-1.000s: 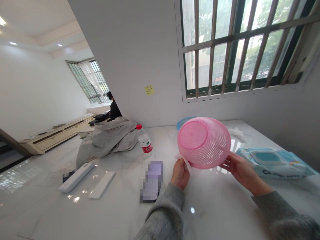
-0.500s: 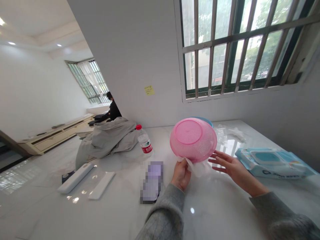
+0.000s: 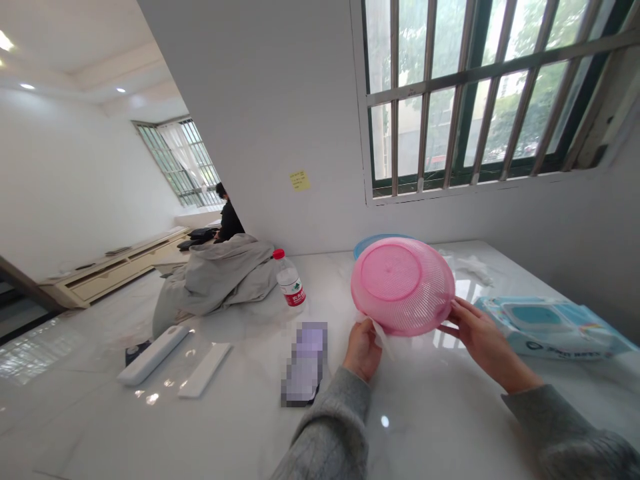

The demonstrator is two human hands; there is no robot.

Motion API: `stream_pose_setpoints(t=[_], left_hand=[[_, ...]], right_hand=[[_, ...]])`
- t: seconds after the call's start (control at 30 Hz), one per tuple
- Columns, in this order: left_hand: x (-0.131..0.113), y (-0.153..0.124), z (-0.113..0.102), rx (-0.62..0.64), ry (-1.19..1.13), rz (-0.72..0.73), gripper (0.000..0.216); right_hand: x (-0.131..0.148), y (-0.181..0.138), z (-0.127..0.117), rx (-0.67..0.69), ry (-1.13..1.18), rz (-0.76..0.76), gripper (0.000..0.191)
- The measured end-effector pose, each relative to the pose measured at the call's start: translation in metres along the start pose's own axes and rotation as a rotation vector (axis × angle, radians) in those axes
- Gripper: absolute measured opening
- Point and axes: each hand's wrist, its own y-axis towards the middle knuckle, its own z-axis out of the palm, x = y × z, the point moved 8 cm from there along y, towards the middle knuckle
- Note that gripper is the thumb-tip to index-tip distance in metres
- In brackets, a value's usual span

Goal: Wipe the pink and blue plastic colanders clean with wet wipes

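Note:
A pink mesh basket, round and shallow, is held tilted above the white tabletop with its underside facing me. My left hand is closed at its lower left rim, with a thin white wipe bunched between the fingers and the rim. At the lower right rim, my right hand grips the edge between thumb and fingers. Behind the pink basket a blue round item shows only its upper edge.
A light blue wet-wipe pack lies right of my right hand. Crumpled clear plastic is behind it. To the left are a red-capped bottle, a blurred phone, grey cloth and two white pieces. A person sits far back.
The pink basket has shifted right and slightly toward me, showing more of the blue item behind. My right hand, earlier spread beside the rim, has now closed on it.

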Motion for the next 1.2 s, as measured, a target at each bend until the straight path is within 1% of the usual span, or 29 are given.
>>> stream_pose_setpoints(t=[0.1,0.2,0.33,0.4,0.47,0.57,0.67,0.73,0.8,0.9,1.07,1.13,1.2], left_hand=[[-0.002,-0.001,0.002,0.016,0.016,0.014,0.017],[-0.003,-0.003,0.007,0.063,0.049,0.038,0.021],[-0.001,-0.004,0.007,0.062,0.04,0.027,0.019],[0.001,-0.004,0.006,0.064,0.02,0.014,0.019],[0.001,-0.003,0.006,0.06,-0.001,0.013,0.017],[-0.003,-0.003,0.005,0.048,-0.032,0.035,0.019],[-0.007,-0.003,0.006,0.037,-0.068,0.059,0.022],[-0.008,-0.004,0.007,0.037,-0.079,0.054,0.022],[-0.006,-0.004,0.009,0.039,-0.079,0.033,0.022],[-0.003,-0.006,0.009,0.038,-0.081,0.007,0.021],[0.001,-0.007,0.011,0.074,-0.059,0.004,0.027],[0.001,-0.006,0.01,0.089,-0.033,0.013,0.027],[0.0,-0.004,0.008,0.078,-0.017,0.025,0.025]], right_hand=[[0.012,0.001,-0.011,-0.079,0.085,-0.062,0.035],[0.017,0.0,-0.015,-0.113,0.147,-0.098,0.028],[0.009,0.001,-0.013,-0.116,0.182,-0.027,0.022],[0.003,0.001,-0.011,-0.109,0.175,0.031,0.027],[-0.001,0.0,-0.007,-0.07,0.135,0.085,0.035],[-0.006,-0.002,0.004,0.046,0.066,0.122,0.044],[-0.012,-0.005,0.012,0.144,0.008,0.124,0.04],[-0.016,-0.005,0.013,0.165,-0.043,0.119,0.04],[-0.019,-0.004,0.011,0.154,-0.087,0.105,0.044],[-0.019,-0.002,0.006,0.099,-0.102,0.065,0.045],[-0.012,-0.003,0.01,0.072,-0.05,0.019,0.044],[-0.008,-0.004,0.01,0.051,-0.018,0.011,0.044],[-0.003,-0.003,0.006,0.017,0.012,-0.005,0.041]])
